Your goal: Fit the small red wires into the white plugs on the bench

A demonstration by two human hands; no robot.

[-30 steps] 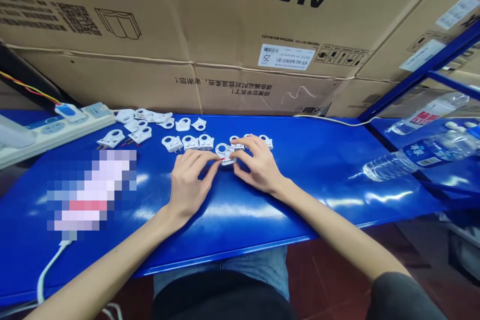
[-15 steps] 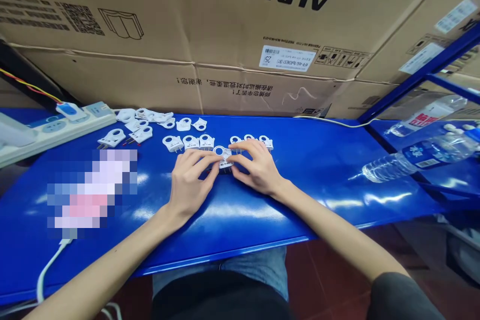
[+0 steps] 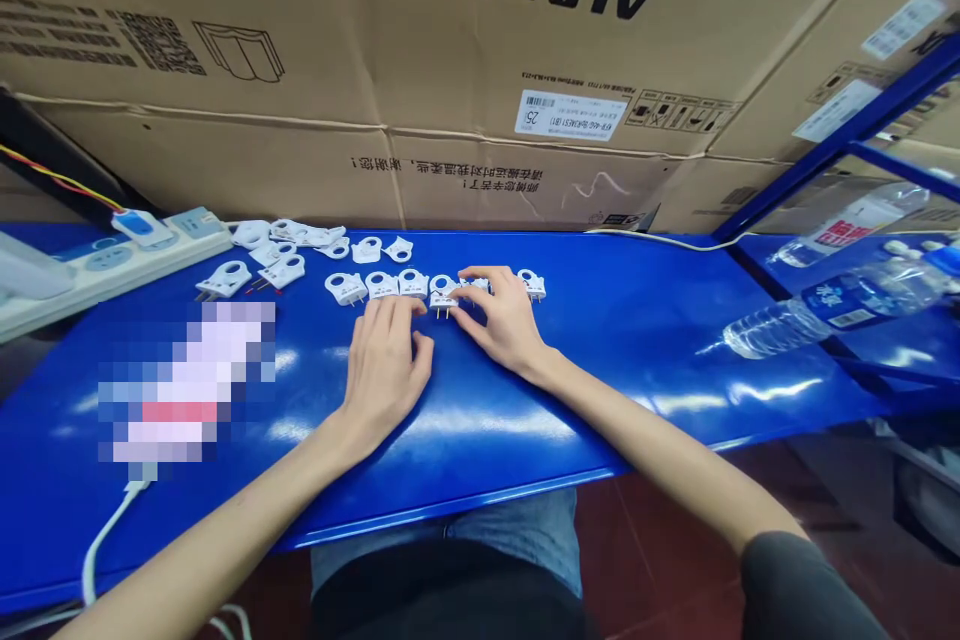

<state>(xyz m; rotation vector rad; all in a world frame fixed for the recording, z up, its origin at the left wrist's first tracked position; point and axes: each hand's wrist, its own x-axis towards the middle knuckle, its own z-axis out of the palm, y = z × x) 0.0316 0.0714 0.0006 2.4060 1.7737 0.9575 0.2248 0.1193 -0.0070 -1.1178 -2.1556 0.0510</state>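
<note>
White plug (image 3: 442, 293), prongs pointing toward the person, sits in a row of matching plugs (image 3: 380, 285) on the blue table (image 3: 637, 340), filling the gap between three on its left and a few more on its right. Left hand (image 3: 386, 360) lies flat on the table, fingers loosely spread, gripping nothing, its fingertips just at the near edge of the row. Right hand (image 3: 499, 315) is curled over the right part of the row, fingertips resting on the plugs next to the newly seated one; it pinches nothing that I can see. Judging by this, the step in hand is squaring a plug into line with its neighbours. Farther left lies a loose scatter of the same plugs (image 3: 277, 250) beside a power strip (image 3: 120, 255). By my reading, the next move calls for a reach across to that heap, a light pinch on one plug by its ring, and care not to nudge the tidy row. Water bottles (image 3: 817, 310) lie well apart on the right.
</note>
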